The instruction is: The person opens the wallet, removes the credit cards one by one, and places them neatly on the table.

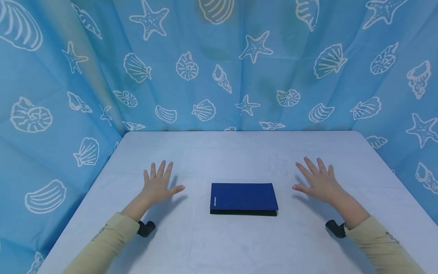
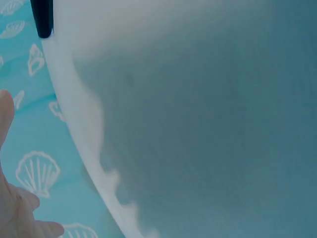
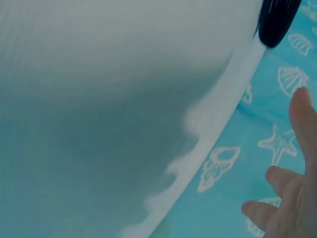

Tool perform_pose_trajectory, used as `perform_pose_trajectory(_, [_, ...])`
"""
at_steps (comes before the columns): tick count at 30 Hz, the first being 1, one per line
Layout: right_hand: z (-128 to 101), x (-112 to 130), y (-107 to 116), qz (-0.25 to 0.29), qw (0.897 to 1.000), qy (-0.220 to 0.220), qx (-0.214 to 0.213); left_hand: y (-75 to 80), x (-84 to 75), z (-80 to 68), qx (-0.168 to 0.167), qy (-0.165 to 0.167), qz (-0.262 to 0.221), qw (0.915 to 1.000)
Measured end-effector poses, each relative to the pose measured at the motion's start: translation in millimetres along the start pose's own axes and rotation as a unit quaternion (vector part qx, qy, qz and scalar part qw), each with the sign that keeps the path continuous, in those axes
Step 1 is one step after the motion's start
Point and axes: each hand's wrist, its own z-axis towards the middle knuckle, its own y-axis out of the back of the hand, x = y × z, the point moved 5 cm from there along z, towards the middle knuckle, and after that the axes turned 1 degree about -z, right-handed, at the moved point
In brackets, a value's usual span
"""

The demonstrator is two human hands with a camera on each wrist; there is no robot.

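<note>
A dark blue, flat rectangular item (image 1: pixel 243 196), like a notebook or folder, lies on the white table in front of the person. Small pale lettering runs along its left side, and a black layer shows at the near edge. To its left, my left hand (image 1: pixel 158 189) hovers over the tabletop, fingers spread and straight, holding nothing. My right hand (image 1: pixel 321 185) is held the same way on the other side, palm down, apart from the blue item. Each wrist view catches a dark end of the item at the top, with part of the left hand (image 2: pixel 17 213) and right hand (image 3: pixel 292 198) at the edge.
The white table (image 1: pixel 239 243) has rounded far corners. A blue curtain (image 1: pixel 219 87) with white shells and starfish hangs behind it and along both sides. Black wrist cameras (image 1: pixel 146 228) sit below the cuffs of the beige sleeves (image 1: pixel 106 243). Hand shadows fall on the tabletop.
</note>
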Motion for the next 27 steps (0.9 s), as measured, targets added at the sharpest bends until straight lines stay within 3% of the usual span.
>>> perform_pose_trajectory(9, [-5, 35, -3, 0.005, 0.998, 0.055, -0.009, -13.9, -29.0, -5.1, 0.017, -0.025, 0.027, 0.9992])
perform_pose_trajectory(15, [-11, 58, -7, 0.004, 0.995, 0.101, -0.005, -19.5, -45.3, -13.8, 0.030, -0.089, 0.016, 0.9955])
perform_pose_trajectory(19, [-14, 69, -10, 0.006, 0.992, 0.123, 0.000, -23.1, -56.2, -23.7, 0.052, -0.144, 0.005, 0.9881])
perform_pose_trajectory(27, [-17, 80, -16, 0.013, 0.988, 0.148, 0.032, -29.1, -72.5, -46.5, 0.123, -0.238, 0.012, 0.9634])
